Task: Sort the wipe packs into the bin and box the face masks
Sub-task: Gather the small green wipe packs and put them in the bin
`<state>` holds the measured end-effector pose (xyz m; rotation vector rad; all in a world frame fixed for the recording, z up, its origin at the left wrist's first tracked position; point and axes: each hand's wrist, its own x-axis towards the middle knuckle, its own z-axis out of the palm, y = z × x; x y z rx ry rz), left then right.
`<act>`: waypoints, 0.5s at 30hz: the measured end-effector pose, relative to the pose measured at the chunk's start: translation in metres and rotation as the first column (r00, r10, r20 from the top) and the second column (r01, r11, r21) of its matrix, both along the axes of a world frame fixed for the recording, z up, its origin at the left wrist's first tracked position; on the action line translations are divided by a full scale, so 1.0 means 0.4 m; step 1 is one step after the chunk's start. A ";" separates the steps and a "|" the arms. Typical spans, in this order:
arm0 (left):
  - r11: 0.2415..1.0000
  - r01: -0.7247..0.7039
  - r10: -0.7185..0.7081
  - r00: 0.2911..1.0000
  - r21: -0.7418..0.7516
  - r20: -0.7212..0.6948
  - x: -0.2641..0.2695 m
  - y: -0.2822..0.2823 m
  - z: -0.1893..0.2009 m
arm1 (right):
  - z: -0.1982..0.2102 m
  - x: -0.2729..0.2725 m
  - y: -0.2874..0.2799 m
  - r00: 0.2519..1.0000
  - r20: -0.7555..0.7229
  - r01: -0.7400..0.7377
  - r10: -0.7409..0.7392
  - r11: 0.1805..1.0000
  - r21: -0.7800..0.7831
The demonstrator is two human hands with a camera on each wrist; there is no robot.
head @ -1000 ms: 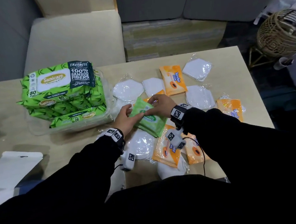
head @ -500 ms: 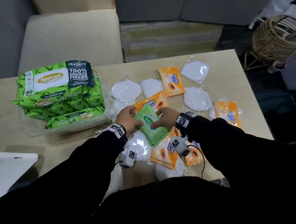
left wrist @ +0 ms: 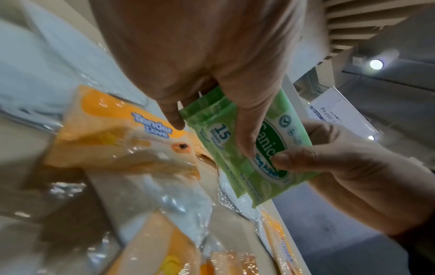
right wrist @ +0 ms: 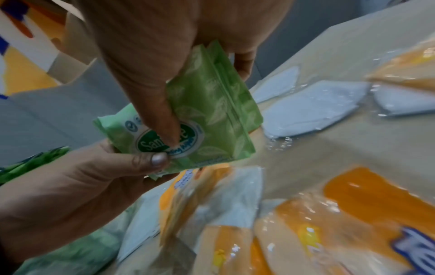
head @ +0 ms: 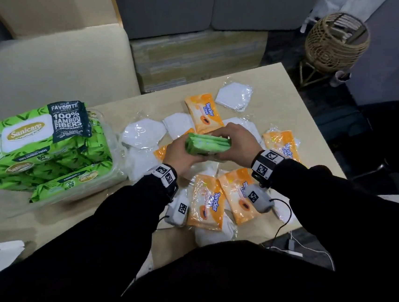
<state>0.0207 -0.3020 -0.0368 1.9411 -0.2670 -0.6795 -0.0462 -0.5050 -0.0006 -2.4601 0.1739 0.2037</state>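
Note:
Both hands hold a small stack of green Sanicare wipe packs [head: 206,145] on edge above the table's middle. My left hand [head: 186,153] grips its left end, thumb on the label [left wrist: 249,141]. My right hand [head: 230,145] pinches the right end, thumb across the front [right wrist: 164,130]. Under and around the hands lie orange Tender Love packs [head: 203,112] [head: 206,205] [left wrist: 110,121] and bagged white face masks [head: 234,96] [head: 142,133] [right wrist: 310,109]. The clear bin [head: 117,177] on the left holds several large green packs [head: 44,143].
A white box [head: 1,254] lies at the near left table edge. A beige seat [head: 58,67] stands behind the table, and a wicker basket [head: 336,42] is on the floor at the right. Cables [head: 285,220] hang off the near right edge.
Both hands have lifted the green packs off the pile and turned them from flat onto their edge. The orange packs beneath are uncovered.

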 end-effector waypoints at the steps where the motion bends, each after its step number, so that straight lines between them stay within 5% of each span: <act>1: 1.000 0.023 -0.023 1.000 0.005 0.006 0.002 -0.023 0.000 | -0.010 -0.016 -0.022 0.998 0.022 0.054 -0.055 0.998 0.033; 6: 0.998 0.057 -0.056 0.998 0.019 -0.039 0.030 -0.123 -0.023 | -0.056 -0.093 -0.112 0.904 -0.042 0.419 -0.426 0.859 0.294; 15: 0.971 0.168 -0.172 0.985 0.169 0.010 0.030 -0.208 -0.053 | -0.138 -0.121 -0.147 0.853 -0.207 0.520 -0.479 0.810 0.270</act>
